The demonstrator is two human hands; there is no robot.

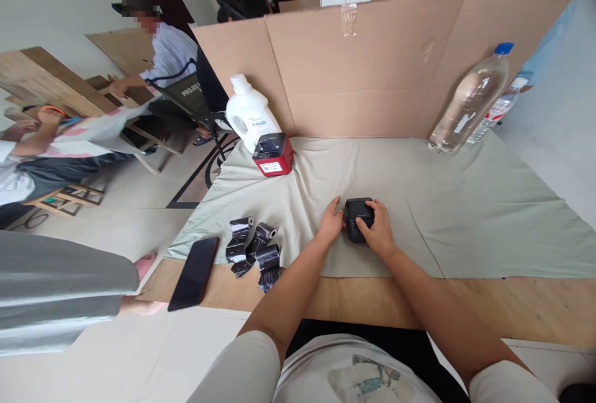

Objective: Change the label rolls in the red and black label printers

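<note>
A small black boxy device point(354, 208), which looks like a mini label printer, sits on the cloth in front of me. My right hand point(379, 229) grips it from the right, the thumb on its top face and the fingers at its far right edge. Beside its left wall is my left hand point(331, 221), with fingers apart and the tips close to or touching the side. Several small rolls of black patterned strip point(267, 257) lie partly unwound to the left. A dark phone point(194, 274) rests at the table's front left edge.
A red and black box-shaped device point(274, 156) stands before a white jug point(251, 114) at the back left. A cardboard screen point(363, 74) closes off the far side. A large clear bottle point(470, 102) and a smaller bottle point(500, 108) lean at the back right. People are nearby on the left.
</note>
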